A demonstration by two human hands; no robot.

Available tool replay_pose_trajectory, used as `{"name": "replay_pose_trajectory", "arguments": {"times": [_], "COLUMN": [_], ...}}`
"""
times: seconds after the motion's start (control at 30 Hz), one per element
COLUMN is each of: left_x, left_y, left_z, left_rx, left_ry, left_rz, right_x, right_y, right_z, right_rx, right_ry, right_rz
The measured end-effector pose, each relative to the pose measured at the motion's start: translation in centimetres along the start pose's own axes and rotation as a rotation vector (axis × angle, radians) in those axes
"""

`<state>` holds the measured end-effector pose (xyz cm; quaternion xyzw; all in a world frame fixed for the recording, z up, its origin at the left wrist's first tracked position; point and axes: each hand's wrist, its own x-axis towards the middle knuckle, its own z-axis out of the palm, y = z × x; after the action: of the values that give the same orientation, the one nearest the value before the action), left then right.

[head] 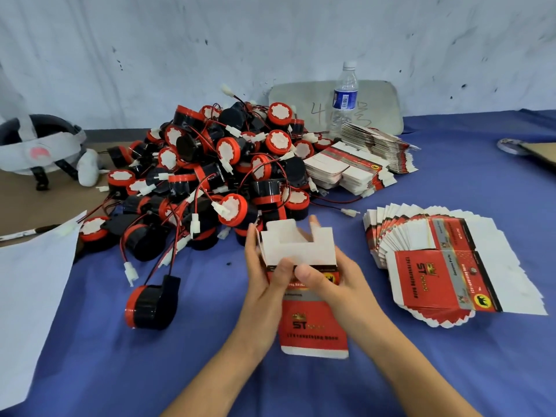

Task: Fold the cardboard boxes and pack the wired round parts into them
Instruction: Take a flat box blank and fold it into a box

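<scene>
I hold a red and white cardboard box [313,323] upright above the blue table, its far end open with white flaps [296,239] standing up. My left hand [267,266] grips its left side, thumb pressed on the front. My right hand [331,278] grips the right side, thumb beside the left thumb, fingers behind the flaps. A big heap of black and red wired round parts [210,176] lies behind the box. One such part [152,302] lies alone to the left. Flat unfolded boxes are fanned out at the right [445,266].
More flat box stacks [358,164] lie behind the heap, next to a water bottle [344,97] and a grey board [382,100]. A white sheet [30,296] covers the left table edge. A grey headset [39,145] sits at far left.
</scene>
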<state>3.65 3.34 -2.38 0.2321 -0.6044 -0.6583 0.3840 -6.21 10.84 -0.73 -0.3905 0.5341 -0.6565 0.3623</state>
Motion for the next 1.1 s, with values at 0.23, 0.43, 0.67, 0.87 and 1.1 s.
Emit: {"name": "replay_pose_trajectory", "arguments": {"times": [0.23,0.43,0.67,0.87,1.1], "left_x": [0.1,0.8,0.6,0.1,-1.5], "left_y": [0.1,0.2,0.4,0.6,0.1], "left_z": [-0.1,-0.8,-0.9,-0.6,0.4], "left_rx": [0.047,0.023,0.098,0.244,0.148], "left_ry": [0.016,0.034,-0.104,-0.073,-0.225], "left_rz": [0.095,0.111,0.144,0.172,0.153], "right_x": [-0.8,-0.4,-0.1,0.0,0.4], "right_y": [-0.2,-0.8,-1.0,-0.6,-0.4], "right_z": [0.2,0.2,-0.7,-0.6,-0.6], "right_rx": [0.338,0.330,0.201,0.197,0.038], "right_ry": [-0.194,-0.065,0.204,0.223,0.296], "right_rz": [0.335,0.144,0.053,-0.029,-0.106]}}
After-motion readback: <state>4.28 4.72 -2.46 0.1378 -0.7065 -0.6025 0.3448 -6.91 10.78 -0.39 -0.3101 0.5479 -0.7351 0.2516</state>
